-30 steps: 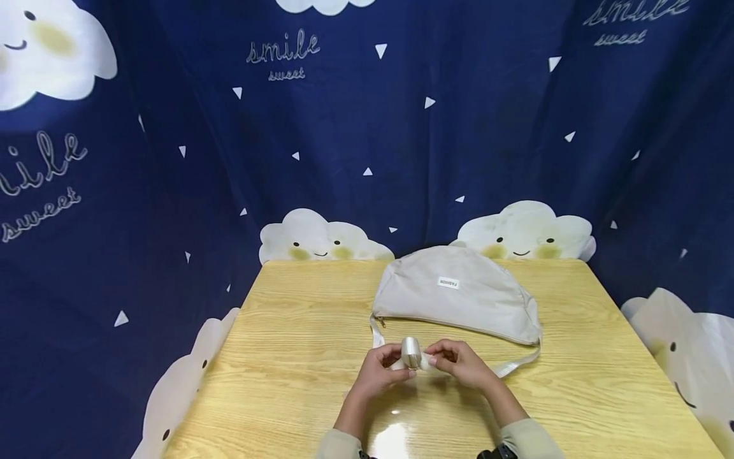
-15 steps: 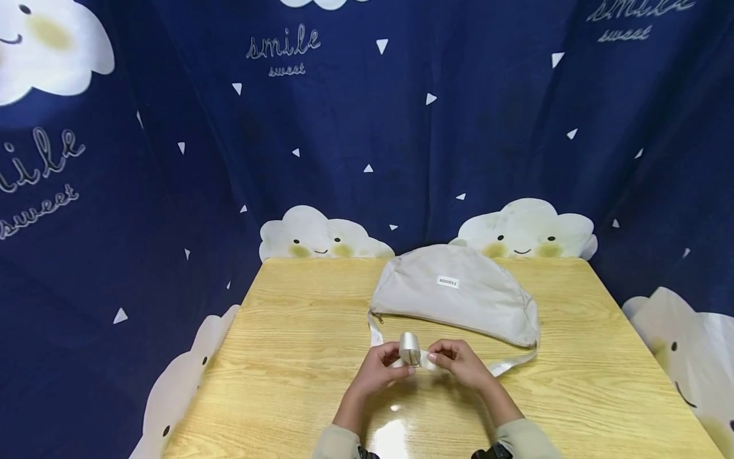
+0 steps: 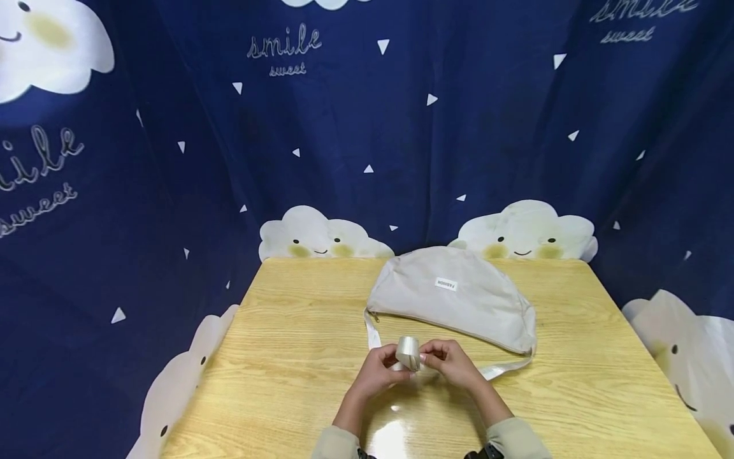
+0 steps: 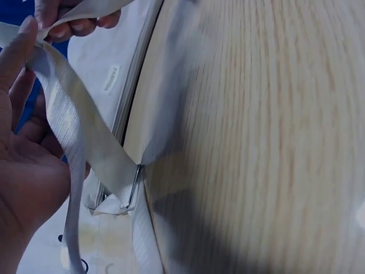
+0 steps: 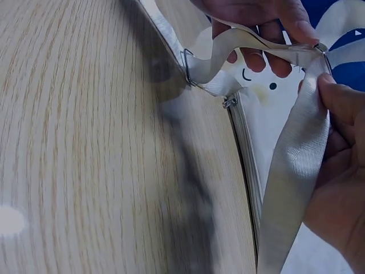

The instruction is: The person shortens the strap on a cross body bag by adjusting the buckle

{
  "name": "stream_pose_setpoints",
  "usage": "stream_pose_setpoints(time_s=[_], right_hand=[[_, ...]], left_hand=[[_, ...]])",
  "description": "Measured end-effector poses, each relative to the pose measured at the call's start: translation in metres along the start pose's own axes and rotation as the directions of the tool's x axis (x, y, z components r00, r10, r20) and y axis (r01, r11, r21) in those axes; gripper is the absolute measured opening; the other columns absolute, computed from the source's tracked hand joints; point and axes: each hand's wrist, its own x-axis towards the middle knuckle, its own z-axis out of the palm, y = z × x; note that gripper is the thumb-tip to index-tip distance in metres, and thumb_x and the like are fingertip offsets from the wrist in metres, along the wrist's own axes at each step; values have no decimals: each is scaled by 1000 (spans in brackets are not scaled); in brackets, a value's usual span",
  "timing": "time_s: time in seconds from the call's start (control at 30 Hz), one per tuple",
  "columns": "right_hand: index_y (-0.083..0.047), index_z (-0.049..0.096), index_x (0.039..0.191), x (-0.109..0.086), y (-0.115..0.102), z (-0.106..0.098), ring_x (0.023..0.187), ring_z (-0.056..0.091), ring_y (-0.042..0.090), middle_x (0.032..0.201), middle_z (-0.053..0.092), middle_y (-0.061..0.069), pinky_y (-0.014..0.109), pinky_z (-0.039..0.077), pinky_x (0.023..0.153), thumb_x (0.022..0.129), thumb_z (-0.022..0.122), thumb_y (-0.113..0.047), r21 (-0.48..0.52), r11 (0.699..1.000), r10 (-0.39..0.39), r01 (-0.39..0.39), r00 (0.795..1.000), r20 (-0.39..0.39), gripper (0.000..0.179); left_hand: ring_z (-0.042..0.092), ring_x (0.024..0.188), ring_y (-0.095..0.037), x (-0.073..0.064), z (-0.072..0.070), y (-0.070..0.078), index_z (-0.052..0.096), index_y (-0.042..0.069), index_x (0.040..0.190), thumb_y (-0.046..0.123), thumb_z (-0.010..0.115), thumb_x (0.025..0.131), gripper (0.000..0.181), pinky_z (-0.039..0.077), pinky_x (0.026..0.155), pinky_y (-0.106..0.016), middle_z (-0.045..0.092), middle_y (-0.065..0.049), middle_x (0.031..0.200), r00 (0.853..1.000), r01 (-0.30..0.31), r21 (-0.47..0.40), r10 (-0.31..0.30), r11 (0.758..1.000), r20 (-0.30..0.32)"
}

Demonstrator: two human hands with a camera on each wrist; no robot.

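Observation:
A pale beige shoulder bag lies on the table with its zipper edge facing me. In the head view a loop of its webbing strap stands up between my hands. My left hand pinches the strap between thumb and fingers. Close beside it, my right hand pinches the strap at a metal slider buckle, seen in the right wrist view. Farther along the strap, a metal rectangular ring joins it to the bag's end in the left wrist view. A length of strap hangs down past my left palm.
The wooden table extends to both sides of the bag. A zipper pull sits at the bag's corner. A dark blue curtain with printed clouds hangs behind and at the sides of the table.
My right hand has moved left, closer to my left hand, and less strap shows between them. The bag has shifted slightly to the left. My left hand has hardly moved.

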Motion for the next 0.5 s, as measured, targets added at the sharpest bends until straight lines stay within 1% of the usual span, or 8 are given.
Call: stream_pose_setpoints(time_s=[0.1, 0.17, 0.23, 0.33, 0.4, 0.5], right_hand=[[8, 65, 96, 0, 6, -1, 77, 60, 13, 90, 66, 13, 25, 48, 66, 89, 59, 2, -10, 1000, 5, -4, 1000, 6, 11], [7, 65, 98, -2, 5, -4, 81, 61, 14, 93, 66, 13, 26, 49, 69, 89, 59, -1, -37, 999, 15, -14, 1000, 13, 13], [4, 66, 101, -4, 10, -9, 85, 62, 16, 97, 66, 11, 27, 49, 71, 90, 60, -6, -61, 998, 33, -32, 999, 21, 16], [3, 65, 105, -10, 11, -18, 87, 61, 19, 100, 65, 11, 28, 49, 72, 91, 61, -11, -114, 991, 67, -64, 997, 22, 20], [4, 64, 107, -15, 11, -24, 85, 60, 18, 98, 65, 10, 27, 49, 71, 90, 61, -12, -152, 984, 93, -90, 995, 17, 23], [5, 63, 107, -23, 12, -31, 79, 58, 17, 90, 63, 7, 27, 48, 67, 90, 62, -13, -187, 974, 131, -125, 991, 23, 24]], left_hand=[[62, 88, -15, -1, 2, 1, 66, -1, 105, -5, 74, 73, 34, 47, 82, -46, 66, -1, 95, 1000, -7, 1, 7, 1000, -21], [62, 88, -16, 1, 3, -5, 65, -1, 106, -3, 75, 73, 35, 46, 83, -49, 66, -1, 95, 999, -7, 3, 7, 1000, -35], [62, 87, -16, 3, 3, -14, 66, 0, 106, -2, 76, 73, 35, 47, 81, -46, 66, -1, 95, 999, -12, 11, 12, 1000, -45], [62, 86, -16, 6, 3, -28, 66, 1, 107, -1, 77, 72, 37, 49, 78, -37, 67, -2, 95, 998, -16, 22, 17, 1000, -53], [63, 86, -15, 7, 3, -31, 66, 1, 107, 1, 78, 71, 38, 49, 76, -31, 67, -2, 96, 998, -30, 20, 31, 999, -52], [63, 88, -16, 8, 1, -35, 66, 2, 108, 4, 79, 71, 39, 49, 76, -29, 67, -3, 98, 997, -71, 5, 71, 997, -42]])
